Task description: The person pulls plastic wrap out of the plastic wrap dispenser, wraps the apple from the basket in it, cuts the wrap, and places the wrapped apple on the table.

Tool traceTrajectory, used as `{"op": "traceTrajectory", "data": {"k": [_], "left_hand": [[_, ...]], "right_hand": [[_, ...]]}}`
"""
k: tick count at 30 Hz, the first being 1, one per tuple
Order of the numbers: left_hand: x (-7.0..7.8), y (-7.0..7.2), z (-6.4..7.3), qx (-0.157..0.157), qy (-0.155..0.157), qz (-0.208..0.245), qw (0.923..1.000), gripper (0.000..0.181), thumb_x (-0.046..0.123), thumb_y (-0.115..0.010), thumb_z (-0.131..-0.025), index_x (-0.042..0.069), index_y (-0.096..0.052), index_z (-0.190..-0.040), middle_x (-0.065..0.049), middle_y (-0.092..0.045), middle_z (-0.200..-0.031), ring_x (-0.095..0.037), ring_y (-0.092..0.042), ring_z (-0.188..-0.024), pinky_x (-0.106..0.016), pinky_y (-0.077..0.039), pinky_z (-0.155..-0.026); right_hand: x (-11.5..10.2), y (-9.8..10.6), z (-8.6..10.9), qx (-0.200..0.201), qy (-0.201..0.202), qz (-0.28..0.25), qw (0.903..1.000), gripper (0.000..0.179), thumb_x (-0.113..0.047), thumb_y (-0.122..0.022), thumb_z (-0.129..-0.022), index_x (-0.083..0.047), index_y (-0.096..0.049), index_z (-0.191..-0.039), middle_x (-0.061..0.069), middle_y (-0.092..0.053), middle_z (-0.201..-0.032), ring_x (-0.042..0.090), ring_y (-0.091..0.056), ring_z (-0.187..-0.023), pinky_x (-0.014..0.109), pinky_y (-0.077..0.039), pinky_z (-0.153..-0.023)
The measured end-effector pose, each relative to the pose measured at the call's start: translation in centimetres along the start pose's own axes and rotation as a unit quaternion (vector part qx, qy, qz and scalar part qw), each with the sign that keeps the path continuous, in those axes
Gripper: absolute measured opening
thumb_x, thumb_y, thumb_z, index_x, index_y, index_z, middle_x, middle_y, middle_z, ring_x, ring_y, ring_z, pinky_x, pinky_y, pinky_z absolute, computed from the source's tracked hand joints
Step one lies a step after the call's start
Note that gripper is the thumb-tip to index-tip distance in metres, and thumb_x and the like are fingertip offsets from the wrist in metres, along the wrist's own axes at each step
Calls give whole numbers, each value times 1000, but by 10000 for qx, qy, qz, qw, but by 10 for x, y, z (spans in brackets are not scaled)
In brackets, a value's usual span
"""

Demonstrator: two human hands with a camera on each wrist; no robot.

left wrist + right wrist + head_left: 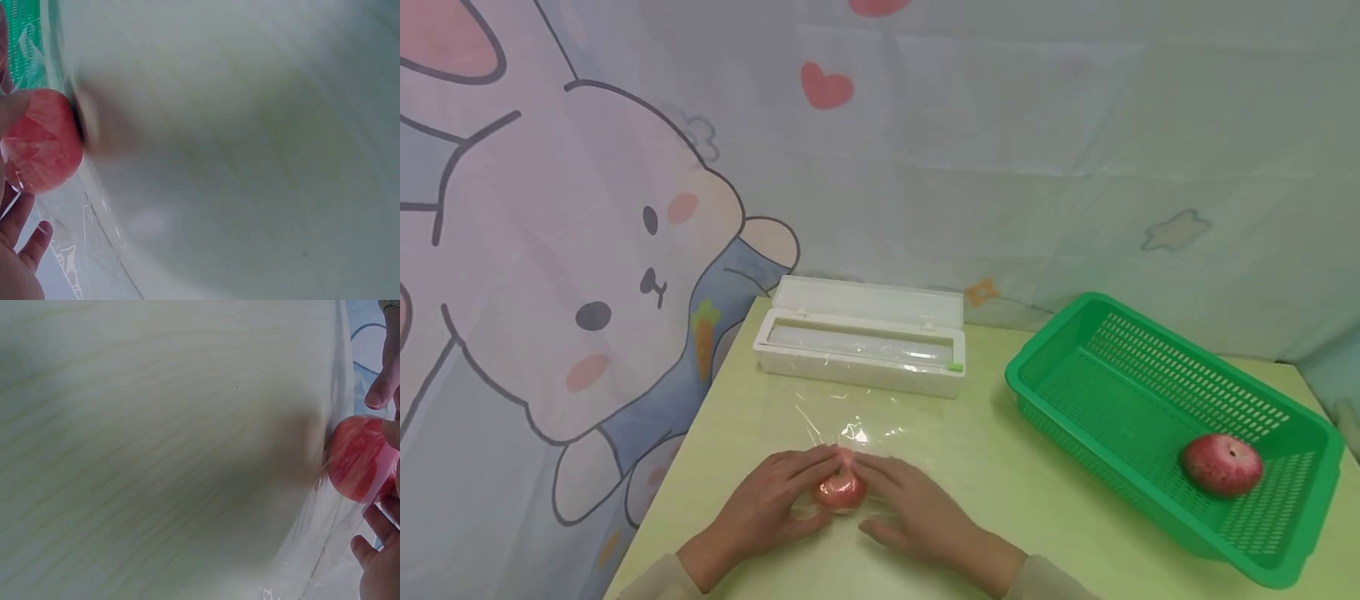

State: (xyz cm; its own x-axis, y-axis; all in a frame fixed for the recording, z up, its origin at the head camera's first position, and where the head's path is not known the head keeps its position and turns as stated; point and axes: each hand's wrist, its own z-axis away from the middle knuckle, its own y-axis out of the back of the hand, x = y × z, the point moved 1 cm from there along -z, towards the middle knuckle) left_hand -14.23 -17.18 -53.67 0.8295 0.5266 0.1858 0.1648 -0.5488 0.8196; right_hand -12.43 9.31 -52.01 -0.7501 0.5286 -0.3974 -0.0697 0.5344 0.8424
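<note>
A round red apple (841,490) sits on the table under clear plastic film (850,417). In the head view my left hand (767,500) is at its left and my right hand (917,508) at its right. The fingers of both hands are fairly straight, and their tips touch the film near the top of the fruit. Both thumbs point inward at its near side, apart from each other. The wrist views show the film stretched over the apple (47,144), with fingers (381,522) close around it.
Behind the hands stands a white film box (857,375), lid raised, a roll inside; the film extends from it towards the apple. At the right, a green basket (1097,467) holds a speckled dark red fruit (1223,465). A patterned cloth (962,167) hangs behind the table.
</note>
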Motion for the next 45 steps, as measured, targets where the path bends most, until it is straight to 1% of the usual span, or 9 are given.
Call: {"op": "traceTrajectory", "data": {"k": [7, 13, 17, 21, 28, 33, 38, 42, 45], "left_hand": [[-4, -6, 4, -138, -97, -332, 9993, 85, 28, -100, -70, 8, -65, -145, -6, -65, -148, -23, -66, -130, -44, -58, -99], [-9, -10, 0, -223, -68, -493, 9985, 89, 28, -100, -69, 7, -63, -147, -6, -64, -149, -22, -65, -131, -43, -57, -100], [-12, -11, -2, -370, 44, -480, 9982, 91, 28, -100, -70, 7, -60, -149, -6, -62, -152, -22, -62, -135, -44, -56, -103], [-13, -12, -3, -518, 228, -451, 9974, 95, 28, -100, -72, 7, -56, -153, -7, -60, -154, -23, -61, -137, -44, -55, -105], [-10, -17, -6, -566, 480, -532, 9958, 95, 23, -101, -70, 6, -55, -151, -10, -63, -148, -25, -64, -128, -44, -56, -104], [-7, -15, -9, -613, 786, -370, 9943, 90, 18, -100, -72, 6, -56, -149, -11, -67, -143, -26, -68, -123, -46, -56, -104], [-7, -12, -14, -823, 1021, -23, 9914, 89, 20, -100, -72, 7, -55, -148, -9, -67, -142, -26, -69, -120, -47, -56, -102], [-11, -9, -17, -911, 1103, 181, 9896, 89, 22, -101, -72, 8, -55, -147, -5, -71, -136, -24, -71, -111, -46, -58, -98], [-14, -7, -19, -982, 1104, 280, 9886, 89, 22, -100, -71, 8, -55, -147, -5, -72, -133, -24, -71, -106, -46, -59, -96]], "right_hand": [[4, -7, 2, 3, -181, -47, 9998, 79, -25, -86, -90, -7, -49, -159, 8, -53, -159, 28, -55, -142, 46, -49, -116], [10, -10, -2, -71, -513, -327, 9981, 81, -22, -86, -91, -9, -46, -161, 8, -52, -161, 28, -52, -145, 47, -46, -118], [12, -10, -6, -176, -776, -535, 9954, 84, -23, -86, -91, -13, -43, -163, 8, -51, -161, 29, -50, -147, 48, -45, -119], [13, -10, -7, -220, -861, -630, 9940, 84, -24, -85, -91, -11, -44, -163, 8, -51, -161, 30, -50, -147, 49, -44, -120], [14, -10, -7, -231, -969, -704, 9925, 84, -22, -87, -89, -8, -45, -161, 11, -52, -159, 32, -51, -145, 51, -44, -119], [15, -10, -8, -216, -952, -678, 9929, 83, -21, -88, -88, -4, -47, -159, 13, -54, -157, 33, -53, -144, 51, -45, -118], [16, -10, -9, -259, -993, -502, 9935, 84, -24, -90, -86, -3, -49, -157, 13, -54, -156, 32, -53, -142, 50, -46, -118], [16, -10, -12, -185, -902, -291, 9953, 85, -27, -93, -83, -5, -52, -155, 13, -52, -157, 32, -51, -142, 50, -49, -114], [16, -10, -14, -141, -942, -221, 9952, 84, -29, -95, -82, -8, -55, -152, 12, -50, -157, 32, -50, -141, 51, -53, -111]]}}
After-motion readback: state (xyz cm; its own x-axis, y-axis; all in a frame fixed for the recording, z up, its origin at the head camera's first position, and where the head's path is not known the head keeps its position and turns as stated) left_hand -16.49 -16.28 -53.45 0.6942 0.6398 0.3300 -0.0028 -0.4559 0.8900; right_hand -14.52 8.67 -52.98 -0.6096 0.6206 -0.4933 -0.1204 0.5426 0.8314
